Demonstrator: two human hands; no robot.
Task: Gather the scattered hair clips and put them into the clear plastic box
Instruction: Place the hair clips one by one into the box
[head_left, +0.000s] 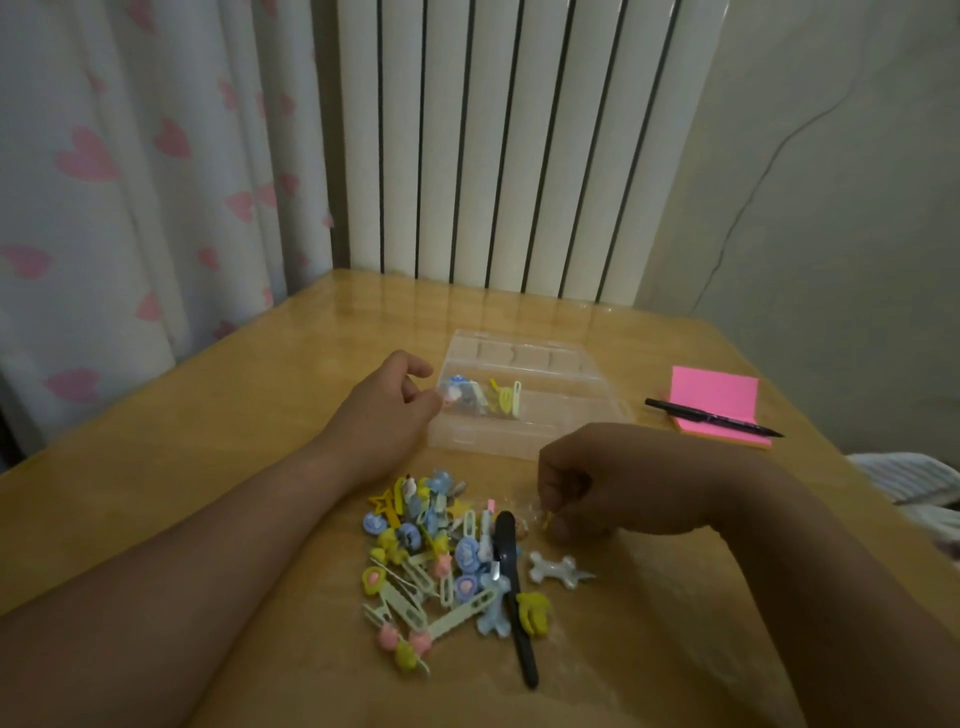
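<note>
A pile of small pastel hair clips (431, 561) lies on the wooden table in front of me, with a long black clip (511, 587) and a white bone-shaped clip (553, 569) at its right side. The clear plastic box (545, 415) sits open behind the pile, with a few clips (483, 397) in its left part. My left hand (384, 410) is at the box's left edge, fingers pinched on a small clip over it. My right hand (613, 483) rests at the pile's right edge, fingertips pinched on a small yellow clip (545, 519).
A pink sticky-note pad (722, 400) with a black pen (711, 415) across it lies right of the box. A white radiator (519, 145) stands behind the table, and a heart-patterned curtain (130, 182) hangs at left. Striped fabric (914, 478) shows at the right edge.
</note>
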